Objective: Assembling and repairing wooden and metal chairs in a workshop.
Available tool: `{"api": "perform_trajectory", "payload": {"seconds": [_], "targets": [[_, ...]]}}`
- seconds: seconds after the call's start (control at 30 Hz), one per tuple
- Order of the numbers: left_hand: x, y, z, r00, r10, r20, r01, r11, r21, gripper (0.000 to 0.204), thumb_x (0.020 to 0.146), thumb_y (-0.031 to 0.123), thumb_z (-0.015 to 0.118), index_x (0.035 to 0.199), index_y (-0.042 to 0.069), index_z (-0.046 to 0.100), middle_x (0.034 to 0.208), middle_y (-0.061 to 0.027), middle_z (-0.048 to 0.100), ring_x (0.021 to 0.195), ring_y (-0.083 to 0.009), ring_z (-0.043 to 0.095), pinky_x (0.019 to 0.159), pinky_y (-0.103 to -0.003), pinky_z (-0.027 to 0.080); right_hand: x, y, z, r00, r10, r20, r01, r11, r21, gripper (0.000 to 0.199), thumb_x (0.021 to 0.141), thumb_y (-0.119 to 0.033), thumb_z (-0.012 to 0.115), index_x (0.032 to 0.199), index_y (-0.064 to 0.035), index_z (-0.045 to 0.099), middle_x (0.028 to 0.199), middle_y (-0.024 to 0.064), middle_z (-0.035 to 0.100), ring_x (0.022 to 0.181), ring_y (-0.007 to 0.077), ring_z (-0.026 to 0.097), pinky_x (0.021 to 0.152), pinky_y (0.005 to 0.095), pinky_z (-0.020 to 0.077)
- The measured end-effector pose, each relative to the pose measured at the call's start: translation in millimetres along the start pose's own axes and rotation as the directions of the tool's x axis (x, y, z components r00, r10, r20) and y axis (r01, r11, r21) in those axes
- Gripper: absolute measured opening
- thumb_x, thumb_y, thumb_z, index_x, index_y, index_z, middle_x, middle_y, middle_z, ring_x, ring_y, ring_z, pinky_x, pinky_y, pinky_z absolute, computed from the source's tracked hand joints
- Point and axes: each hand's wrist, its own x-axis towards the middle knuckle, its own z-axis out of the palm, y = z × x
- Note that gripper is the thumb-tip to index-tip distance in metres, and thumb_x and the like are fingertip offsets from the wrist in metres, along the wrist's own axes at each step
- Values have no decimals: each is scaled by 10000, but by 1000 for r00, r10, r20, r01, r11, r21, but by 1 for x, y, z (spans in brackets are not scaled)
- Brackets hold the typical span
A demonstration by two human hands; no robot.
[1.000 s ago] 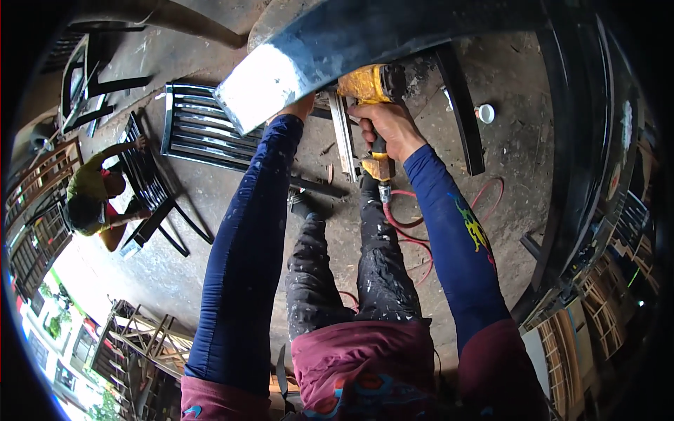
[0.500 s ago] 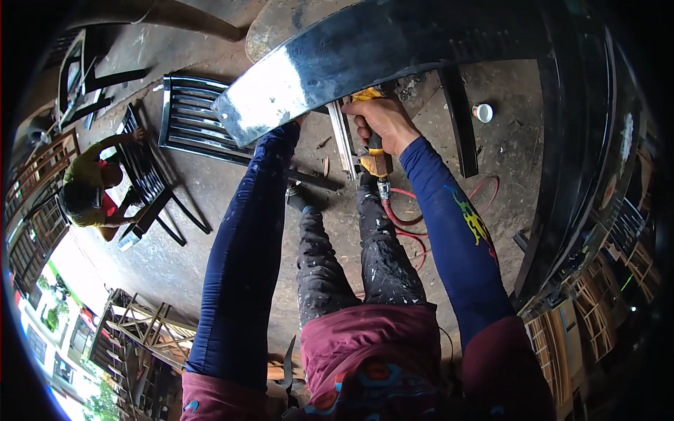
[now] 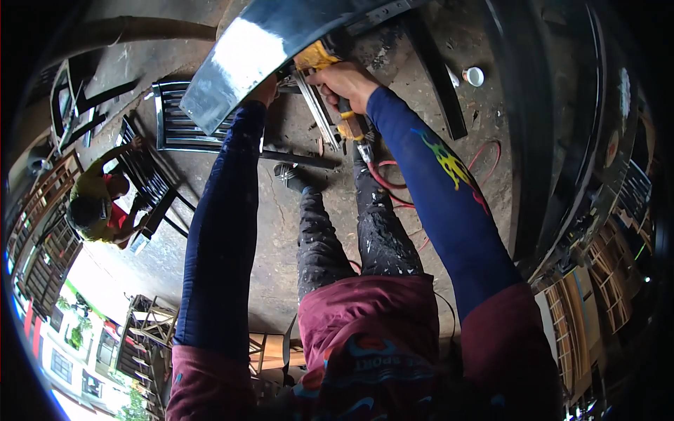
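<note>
A long curved board painted glossy black (image 3: 302, 24) slants across the top of the view, with a bright reflection near its left end. My right hand (image 3: 345, 83) is wrapped round the handle of a yellow air nail gun (image 3: 316, 56). The gun's nose end lies against the board's lower edge, partly hidden. Its silver magazine (image 3: 317, 112) points down toward my feet, and a red air hose (image 3: 379, 175) runs from the handle's end. My left hand (image 3: 264, 92) is at the board's lower edge near its left end; the fingers are hidden.
Below the board lies a slatted black chair back (image 3: 186, 116). At left, a co-worker (image 3: 95, 200) handles another slatted black piece (image 3: 147, 168). A dark plank (image 3: 435, 77) and a white cup (image 3: 474, 76) are on the floor at right. Wooden frames (image 3: 579, 330) stand at the right rim.
The board, the nail gun and both my hands appear further left and higher in the view. More of the gun's yellow body shows below the board. My right hand still grips it.
</note>
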Motion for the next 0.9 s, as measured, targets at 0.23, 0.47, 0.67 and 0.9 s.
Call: {"api": "perform_trajectory", "payload": {"seconds": [0.23, 0.47, 0.67, 0.9], "targets": [[-31, 38, -18, 995, 16, -99, 4, 981, 196, 378, 842, 418, 618, 903, 48, 663, 585, -56, 673, 497, -161, 660, 530, -313, 542, 16, -17, -17, 987, -146, 71, 143, 989, 40, 234, 895, -196, 656, 710, -99, 551, 555, -17, 470, 486, 110, 460, 487, 294, 384], [-28, 33, -15, 995, 26, -92, -14, 992, 129, 346, 849, 383, 638, 908, 43, 674, 580, -48, 666, 459, -147, 635, 496, -299, 529, 27, -12, -13, 984, -166, 73, 166, 986, 5, 215, 882, -214, 670, 725, -117, 559, 564, -26, 472, 491, 106, 457, 495, 315, 401], [-23, 38, -19, 991, -7, -135, 36, 976, 214, 394, 833, 431, 622, 906, 49, 685, 590, -62, 672, 494, -173, 651, 557, -319, 540, 28, -25, -21, 993, -85, 78, 84, 996, 18, 173, 891, -219, 685, 788, -125, 583, 557, -66, 449, 478, 73, 432, 473, 301, 399], [-18, -1, 12, 962, 257, -95, -163, 816, 555, 415, 831, 413, 618, 995, 34, 665, 814, -113, 690, 751, -247, 679, 740, -383, 546, 39, -36, -35, 997, -64, 51, 68, 995, -79, 191, 917, -262, 663, 909, -73, 631, 676, -1, 578, 582, 125, 530, 561, 300, 452]]}}
